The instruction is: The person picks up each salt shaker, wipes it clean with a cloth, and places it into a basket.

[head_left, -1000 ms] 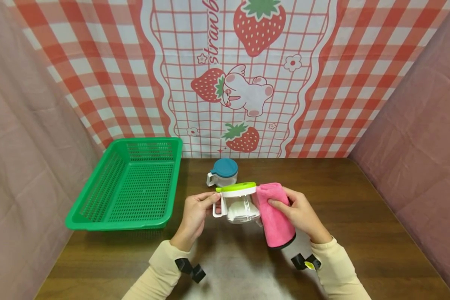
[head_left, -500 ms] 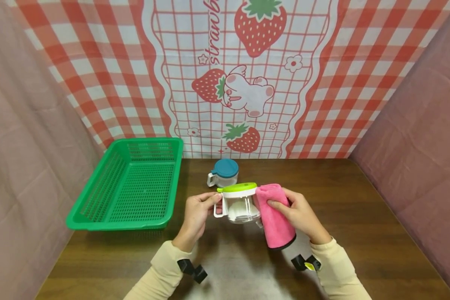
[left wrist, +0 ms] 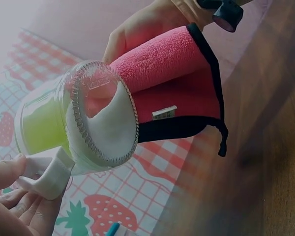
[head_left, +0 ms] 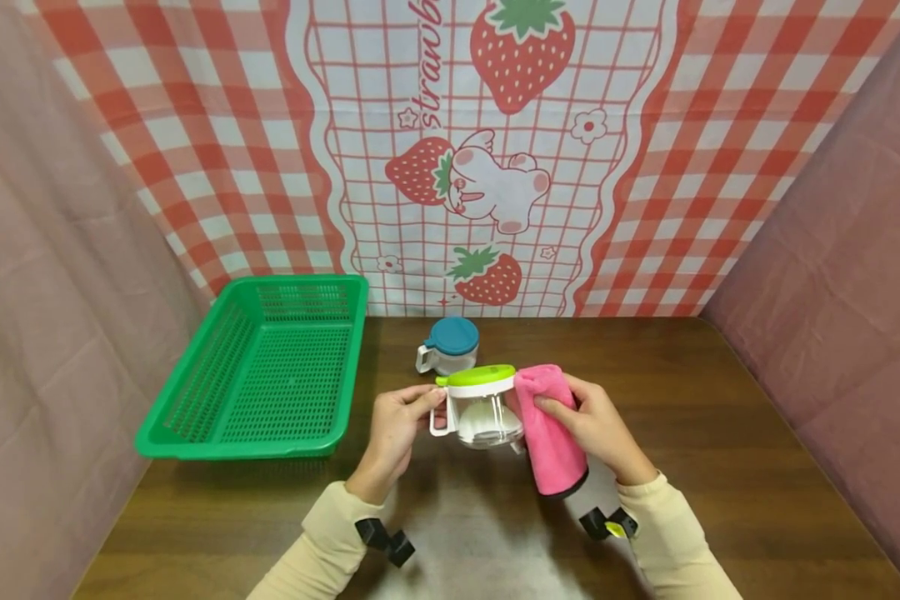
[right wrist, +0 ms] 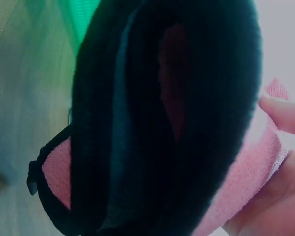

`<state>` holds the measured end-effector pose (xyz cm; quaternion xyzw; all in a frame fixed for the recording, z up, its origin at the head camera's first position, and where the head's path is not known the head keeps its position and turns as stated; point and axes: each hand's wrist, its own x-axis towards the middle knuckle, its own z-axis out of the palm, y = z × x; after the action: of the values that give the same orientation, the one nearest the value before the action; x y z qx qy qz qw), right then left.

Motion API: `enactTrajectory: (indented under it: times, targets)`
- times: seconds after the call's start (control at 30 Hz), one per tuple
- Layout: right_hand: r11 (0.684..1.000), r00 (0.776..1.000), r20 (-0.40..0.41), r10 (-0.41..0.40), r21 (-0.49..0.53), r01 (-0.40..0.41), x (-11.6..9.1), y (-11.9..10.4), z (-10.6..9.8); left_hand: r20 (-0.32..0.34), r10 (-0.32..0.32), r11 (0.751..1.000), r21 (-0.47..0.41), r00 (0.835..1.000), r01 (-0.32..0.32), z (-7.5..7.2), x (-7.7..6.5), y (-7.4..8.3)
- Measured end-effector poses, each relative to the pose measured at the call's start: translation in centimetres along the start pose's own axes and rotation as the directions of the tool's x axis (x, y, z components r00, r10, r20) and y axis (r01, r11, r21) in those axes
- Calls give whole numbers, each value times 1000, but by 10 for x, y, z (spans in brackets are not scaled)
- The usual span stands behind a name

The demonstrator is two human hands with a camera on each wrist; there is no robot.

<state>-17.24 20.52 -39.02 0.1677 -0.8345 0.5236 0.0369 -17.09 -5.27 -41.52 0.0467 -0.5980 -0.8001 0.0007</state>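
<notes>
My left hand (head_left: 396, 429) pinches the white handle (left wrist: 49, 172) of a clear seasoning jar (head_left: 487, 421) with a lime-green lid (head_left: 482, 376). White contents show inside, piled to one side in the left wrist view. The jar is held up above the table, its ribbed base facing the left wrist camera. My right hand (head_left: 603, 425) grips a folded pink cloth (head_left: 553, 442) with black edging, thumb on the near side. That cloth lies against the jar's right side. In the right wrist view the cloth's dark edge (right wrist: 162, 118) covers most of the picture.
A second jar with a blue lid (head_left: 453, 336) stands on the table behind the held one. At the left sits a green plastic basket (head_left: 348, 392). The brown wooden table (head_left: 690, 400) reaches back to a strawberry-print checked cloth (head_left: 645, 250).
The right hand and the pink cloth have shifted very slightly at the jar's side. Both grips stay the same, and the jar has hardly moved.
</notes>
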Motion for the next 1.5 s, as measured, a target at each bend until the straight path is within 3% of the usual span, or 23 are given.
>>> enactTrajectory:
  times: [0.83,1.13,1.5]
  targets:
    - [984,998,-43,39,176,-31,6,11,9,44,-6,999,-46,999,8,-1,0,-1]
    - [960,994,-10,104,262,-98,7,19,16,101,-21,996,-79,995,29,-1,-3,-1]
    - [955,996,12,92,281,-92,9,18,18,116,-39,992,-114,992,52,-1,-2,1]
